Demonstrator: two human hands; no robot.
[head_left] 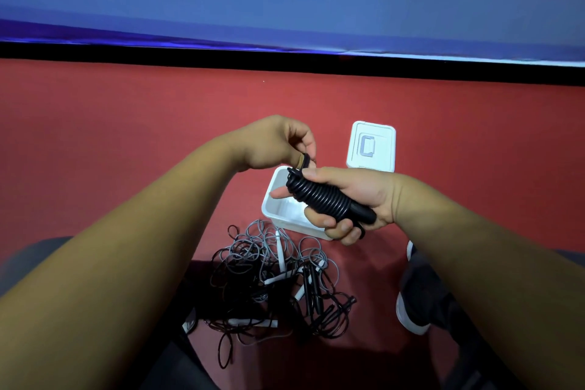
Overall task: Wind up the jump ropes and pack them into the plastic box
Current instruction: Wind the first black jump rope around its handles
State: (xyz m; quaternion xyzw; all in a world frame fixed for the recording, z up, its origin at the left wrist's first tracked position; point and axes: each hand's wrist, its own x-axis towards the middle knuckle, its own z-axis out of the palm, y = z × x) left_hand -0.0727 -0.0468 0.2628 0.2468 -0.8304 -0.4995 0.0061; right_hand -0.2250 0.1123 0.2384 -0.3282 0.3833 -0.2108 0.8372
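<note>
My right hand (354,199) grips a black jump rope (319,196) whose cord is wound in tight coils round its handles. It hangs just above the open white plastic box (285,215) on the red floor. My left hand (278,142) pinches the loose end of that black cord at the top of the bundle. Below the box lies a tangled heap of black and grey jump ropes (275,279) with white and black handles.
The box's white lid (372,146) lies flat on the floor behind the box. A dark shoe with a white sole (418,298) stands right of the heap. A black strip and a blue banner run along the far edge of the floor.
</note>
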